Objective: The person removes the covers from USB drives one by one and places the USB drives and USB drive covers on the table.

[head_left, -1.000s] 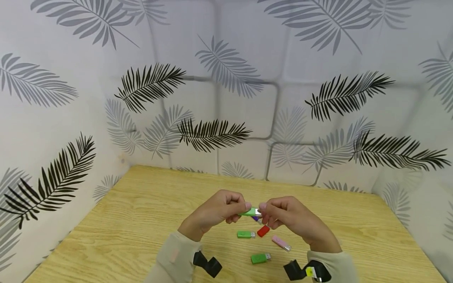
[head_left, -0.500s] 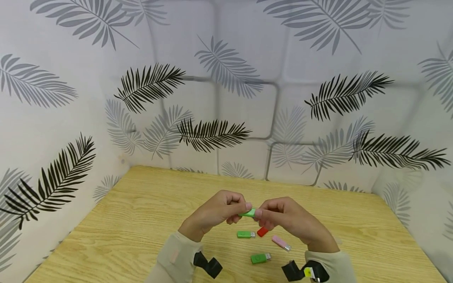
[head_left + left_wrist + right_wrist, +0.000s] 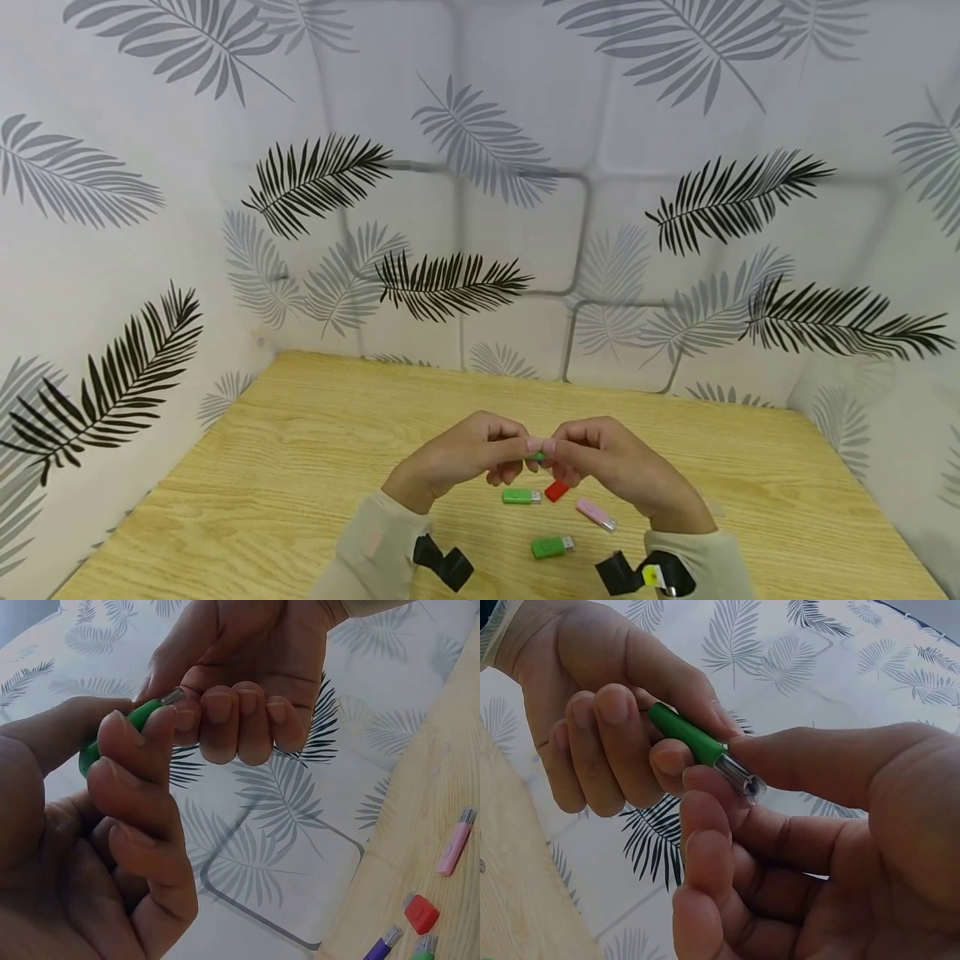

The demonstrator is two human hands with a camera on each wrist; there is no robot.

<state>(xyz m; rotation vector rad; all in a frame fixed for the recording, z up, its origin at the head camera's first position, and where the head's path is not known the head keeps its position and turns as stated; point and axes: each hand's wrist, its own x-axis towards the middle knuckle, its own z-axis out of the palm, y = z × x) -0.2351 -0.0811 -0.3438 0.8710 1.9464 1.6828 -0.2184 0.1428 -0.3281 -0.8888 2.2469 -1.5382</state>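
Note:
Raised over the table, a green USB flash drive (image 3: 686,735) is held between both hands. My left hand (image 3: 472,454) pinches its green body between thumb and index finger. At the other end, my right hand (image 3: 611,462) pinches the metal connector (image 3: 739,774), whose tip looks covered by something clear. The fingertips of both hands nearly meet, so the head view shows just a sliver of green. Below on the table lie a light green flash drive (image 3: 517,497), a red one (image 3: 557,490), a pink one (image 3: 594,513) and a darker green one (image 3: 547,547).
A purple flash drive (image 3: 381,946) also lies on the wooden table (image 3: 315,467), visible in the left wrist view. Behind the table's far edge rises a white wall covering (image 3: 517,225) printed with leaves. Black wrist cameras (image 3: 453,569) sit on both sleeves.
My right hand has shifted left along the flash drive, and its fingers now cover the connector. My left hand has come slightly right and down, hiding most of the green body.

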